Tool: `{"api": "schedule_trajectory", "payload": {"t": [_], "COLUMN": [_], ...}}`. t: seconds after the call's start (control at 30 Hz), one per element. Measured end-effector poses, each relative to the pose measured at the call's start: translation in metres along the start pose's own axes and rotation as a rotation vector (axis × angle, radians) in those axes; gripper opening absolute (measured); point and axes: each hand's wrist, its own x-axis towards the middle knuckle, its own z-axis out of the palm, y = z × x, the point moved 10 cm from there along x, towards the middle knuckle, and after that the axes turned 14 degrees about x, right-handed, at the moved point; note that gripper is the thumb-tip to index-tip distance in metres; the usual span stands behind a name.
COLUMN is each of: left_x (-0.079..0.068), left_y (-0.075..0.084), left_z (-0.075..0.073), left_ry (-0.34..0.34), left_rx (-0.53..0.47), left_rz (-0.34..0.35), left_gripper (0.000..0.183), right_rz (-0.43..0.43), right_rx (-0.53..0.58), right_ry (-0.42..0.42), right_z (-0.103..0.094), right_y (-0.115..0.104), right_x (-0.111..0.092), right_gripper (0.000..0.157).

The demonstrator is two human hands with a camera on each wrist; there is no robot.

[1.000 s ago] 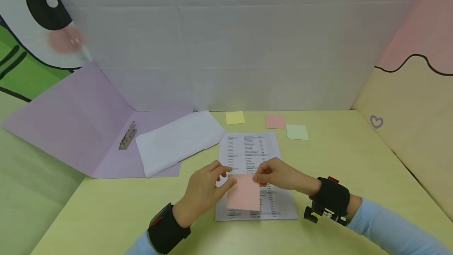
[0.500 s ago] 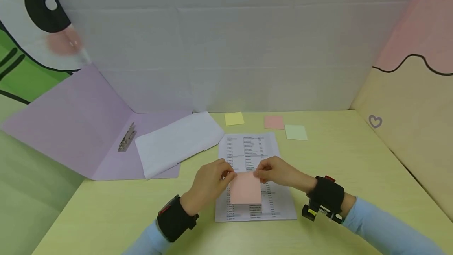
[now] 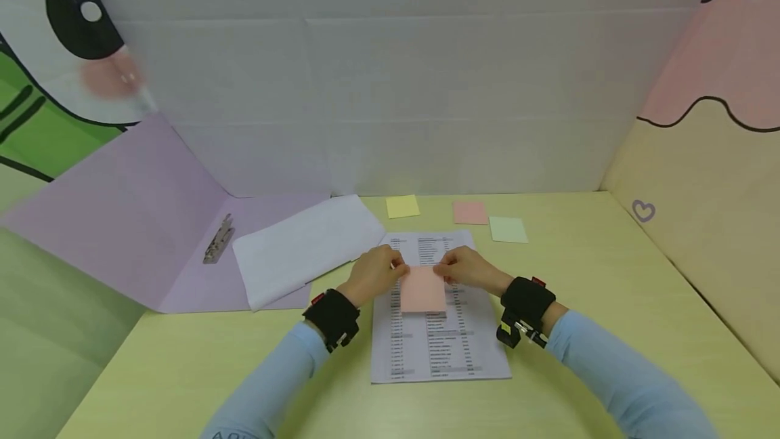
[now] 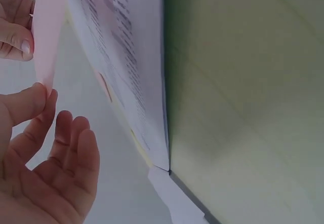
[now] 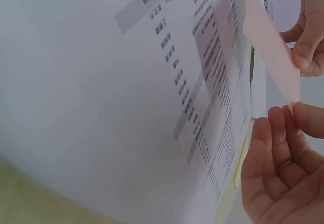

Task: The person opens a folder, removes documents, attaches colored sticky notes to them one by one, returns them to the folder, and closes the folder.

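Observation:
A pink sticky note [image 3: 423, 291] hangs above a printed sheet of paper [image 3: 414, 358], held up by both hands. My left hand [image 3: 373, 272] pinches its upper left corner between thumb and forefinger, as the left wrist view also shows on the note [image 4: 48, 36]. At the upper right corner, my right hand [image 3: 470, 269] pinches with thumb and forefinger. In the right wrist view there is a gap between the note [image 5: 271, 49] and the printed sheet [image 5: 126, 117], whose rows of text run beneath it. The sheet appears to lie on a thin stack.
An open purple folder [image 3: 189, 283] with a metal clip [image 3: 219, 239] stands at the left. Folded white paper [image 3: 311, 249] lies partly across it. Behind the sheet are a yellow note [image 3: 402, 206], another pink note [image 3: 470, 213] and a pale green note [image 3: 508, 230].
My left thumb and forefinger have closed on the note's left corner. Both hands have carried the note away from me, further up over the printed sheet.

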Motion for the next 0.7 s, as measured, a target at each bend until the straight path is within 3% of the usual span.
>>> {"api": "schedule_trajectory", "payload": {"t": [0.37, 0.7], "left_x": [0.036, 0.059], "left_y": [-0.016, -0.033], "left_z": [0.023, 0.039], "left_ry": [-0.106, -0.069], "left_rx": [-0.038, -0.019], "left_rz": [-0.042, -0.127], "left_gripper": [0.02, 0.019], "right_rz": [0.011, 0.028], "right_rx": [-0.087, -0.205], "right_ry": [0.085, 0.143], "right_z": [-0.01, -0.006], "right_y": [0.014, 0.014], "right_x": [0.035, 0.063], "right_gripper": [0.023, 0.029]}}
